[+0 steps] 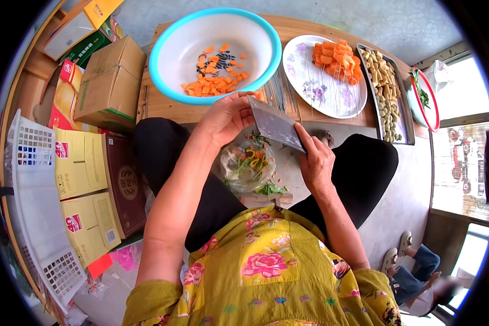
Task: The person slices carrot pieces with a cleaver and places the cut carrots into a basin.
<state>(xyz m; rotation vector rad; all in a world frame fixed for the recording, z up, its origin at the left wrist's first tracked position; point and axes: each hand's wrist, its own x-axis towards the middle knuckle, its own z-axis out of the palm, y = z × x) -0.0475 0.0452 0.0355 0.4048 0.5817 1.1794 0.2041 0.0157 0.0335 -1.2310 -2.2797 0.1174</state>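
Note:
My right hand (316, 161) is wrapped around the handle end of a cleaver (277, 126), whose broad grey blade slants up to the left. At the blade's far end, my left hand (228, 118) has its fingers curled together. A bit of orange carrot (259, 95) peeks out by those fingertips, but the blade and fingers hide what they grip. Just beyond stands a white basin (171, 54) with a turquoise rim, holding cut carrot pieces (214, 86). Thin skewers (281, 89) lie on the wooden table (304, 28) right of the basin.
A floral plate (301, 65) bears skewered carrot chunks (337, 61); beside it, a metal tray (405, 117) holds more skewered food. Below my hands sits a plastic bag of scraps (249, 165). Cardboard boxes (106, 89) and a white basket (35, 201) line the left. Another person's legs (418, 266) show lower right.

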